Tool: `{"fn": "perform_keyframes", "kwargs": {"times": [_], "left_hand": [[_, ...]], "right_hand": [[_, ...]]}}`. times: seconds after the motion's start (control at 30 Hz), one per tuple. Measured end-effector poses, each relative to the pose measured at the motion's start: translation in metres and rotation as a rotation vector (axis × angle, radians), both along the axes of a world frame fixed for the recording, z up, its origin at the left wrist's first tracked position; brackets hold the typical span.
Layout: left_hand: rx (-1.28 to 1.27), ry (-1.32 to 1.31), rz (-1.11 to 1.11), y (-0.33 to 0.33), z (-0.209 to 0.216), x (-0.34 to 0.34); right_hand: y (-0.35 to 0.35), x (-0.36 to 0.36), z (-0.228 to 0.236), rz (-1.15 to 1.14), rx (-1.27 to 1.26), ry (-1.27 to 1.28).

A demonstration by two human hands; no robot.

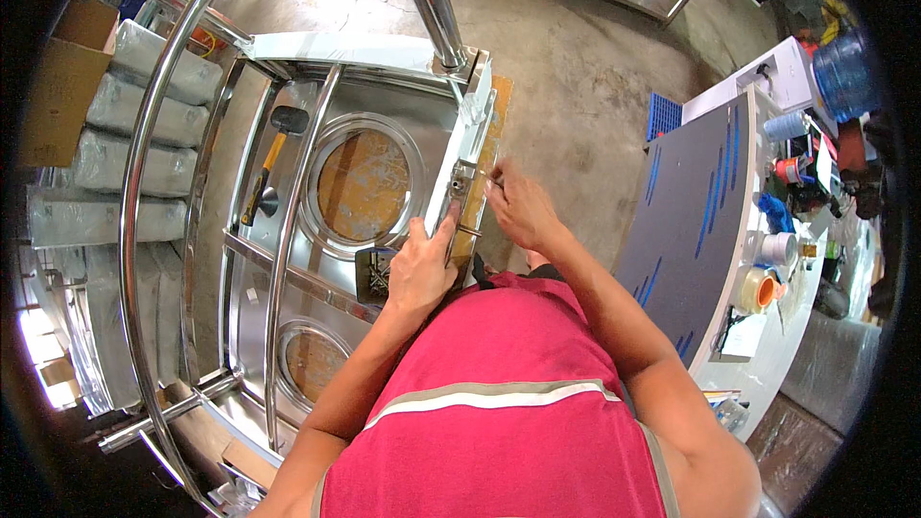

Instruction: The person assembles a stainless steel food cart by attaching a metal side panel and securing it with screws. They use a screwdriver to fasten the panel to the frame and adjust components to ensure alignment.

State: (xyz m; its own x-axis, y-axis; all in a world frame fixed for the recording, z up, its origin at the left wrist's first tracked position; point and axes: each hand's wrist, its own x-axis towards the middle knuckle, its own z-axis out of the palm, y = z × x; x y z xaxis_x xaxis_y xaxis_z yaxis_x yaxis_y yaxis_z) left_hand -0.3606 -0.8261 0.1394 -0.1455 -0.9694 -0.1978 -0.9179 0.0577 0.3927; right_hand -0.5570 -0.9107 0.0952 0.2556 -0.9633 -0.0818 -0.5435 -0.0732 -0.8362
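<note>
A stainless steel frame (305,280) with round openings lies in front of me, and I lean over its right side. My left hand (422,269) grips its near right edge, thumb on top. The index finger reaches up to a small metal fitting (460,179) on that edge. Just right of the fitting, my right hand (523,206) is closed in a pinch. Between its fingertips is a thin, small piece, too small to name, pointing at the fitting. A short metal rod (469,230) sticks out beside my left fingers.
A mallet (273,158) with a black head and a yellow-black handle lies inside the frame, near an open black box of small metal parts (375,275). Curved steel tubes (144,134) rise at the left, before wrapped bundles (144,125). A grey-topped table (676,216) stands at the right.
</note>
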Motion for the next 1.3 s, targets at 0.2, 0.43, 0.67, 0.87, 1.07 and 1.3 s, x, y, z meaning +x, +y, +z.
{"fn": "perform_keyframes", "kwargs": {"times": [0.2,0.43,0.67,0.87,1.07,1.3], "left_hand": [[0.003,0.001,0.007,0.001,0.000,0.001],[0.018,-0.004,0.000,0.000,0.003,0.000],[0.011,0.005,-0.003,-0.001,0.003,0.000],[0.018,0.001,-0.001,-0.001,0.001,0.000],[0.006,0.001,0.010,0.000,0.000,-0.001],[0.024,-0.009,0.003,-0.001,-0.001,-0.001]], "right_hand": [[0.001,-0.005,-0.008,-0.034,-0.129,-0.035],[-0.003,0.004,-0.008,-0.107,-0.156,0.011],[-0.002,0.007,-0.005,-0.155,-0.175,-0.060],[0.004,0.007,-0.003,-0.271,0.116,-0.388],[0.006,0.007,0.001,-0.545,0.584,-0.826],[0.024,0.024,0.004,-0.450,0.200,-0.512]]}}
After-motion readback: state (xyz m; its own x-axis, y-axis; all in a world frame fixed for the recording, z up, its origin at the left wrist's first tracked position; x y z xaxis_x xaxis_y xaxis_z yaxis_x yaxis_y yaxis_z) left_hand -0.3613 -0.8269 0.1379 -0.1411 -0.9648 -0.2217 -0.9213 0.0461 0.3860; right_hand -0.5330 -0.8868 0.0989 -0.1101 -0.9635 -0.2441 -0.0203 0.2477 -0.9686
